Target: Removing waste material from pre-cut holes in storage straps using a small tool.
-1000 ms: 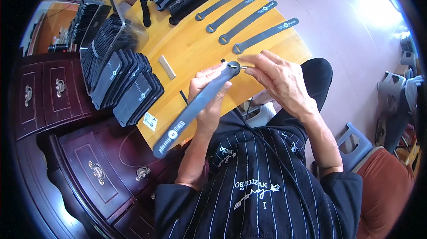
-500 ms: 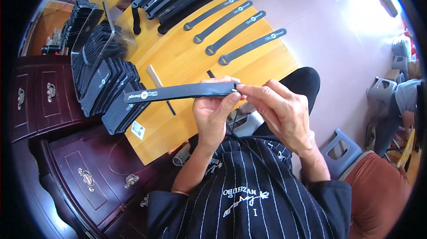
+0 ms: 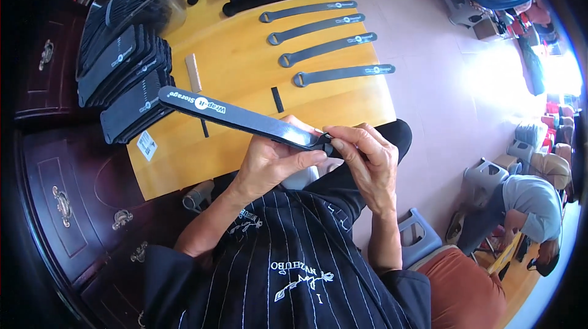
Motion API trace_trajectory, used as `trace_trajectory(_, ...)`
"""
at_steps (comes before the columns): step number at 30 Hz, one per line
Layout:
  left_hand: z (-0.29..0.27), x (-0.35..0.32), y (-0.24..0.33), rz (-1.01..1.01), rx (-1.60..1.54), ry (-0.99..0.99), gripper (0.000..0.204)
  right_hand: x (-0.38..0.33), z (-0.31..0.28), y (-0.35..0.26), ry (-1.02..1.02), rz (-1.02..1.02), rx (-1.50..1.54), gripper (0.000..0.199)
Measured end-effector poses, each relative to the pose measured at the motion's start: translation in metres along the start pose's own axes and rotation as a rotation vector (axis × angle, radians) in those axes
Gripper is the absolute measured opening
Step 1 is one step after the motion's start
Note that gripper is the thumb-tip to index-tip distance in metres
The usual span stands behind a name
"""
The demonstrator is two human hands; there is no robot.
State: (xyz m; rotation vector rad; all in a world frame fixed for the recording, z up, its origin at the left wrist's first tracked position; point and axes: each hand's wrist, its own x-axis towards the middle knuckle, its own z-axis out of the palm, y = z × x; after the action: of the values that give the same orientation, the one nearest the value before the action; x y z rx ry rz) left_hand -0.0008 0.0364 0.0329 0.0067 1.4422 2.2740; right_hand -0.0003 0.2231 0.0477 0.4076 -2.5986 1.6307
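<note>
Strap (image 3: 239, 116), long and black, now slants up-left over the yellow desk (image 3: 245, 66), lower than half a second ago; I see my left hand (image 3: 275, 160) grasping its near end, right hand (image 3: 361, 157) pinching the tip, which my fingers hide

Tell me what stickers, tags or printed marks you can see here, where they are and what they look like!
Printed mark: on the long black strap held by the left hand and right hand, near its far end; white round badge with white lettering.
Paper tag: flat on the wooden table, near its left edge; small white rectangle with dark print.
Printed marks: on four black straps lying in a row; small and white.
</note>
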Motion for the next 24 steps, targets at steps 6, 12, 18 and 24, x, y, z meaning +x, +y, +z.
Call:
trace_trajectory(6, 0.007, -0.006, -0.009, 0.081, -0.192, 0.141, 0.028, 0.001, 0.016, -0.008, 0.062, -0.038, -0.086, 0.02)
trace_trajectory(12, 0.012, -0.005, -0.004, 0.159, -0.101, 0.216, 0.032, 0.003, 0.016, -0.019, 0.089, -0.11, -0.219, 0.024)
trace_trajectory(18, 0.001, -0.008, -0.001, 0.084, -0.005, 0.171, 0.026, 0.006, 0.019, -0.023, 0.085, -0.129, -0.165, 0.024)
trace_trajectory(24, -0.01, -0.018, -0.009, 0.136, 0.133, 0.162, 0.025, 0.006, 0.028, -0.021, 0.024, -0.082, -0.069, 0.021)
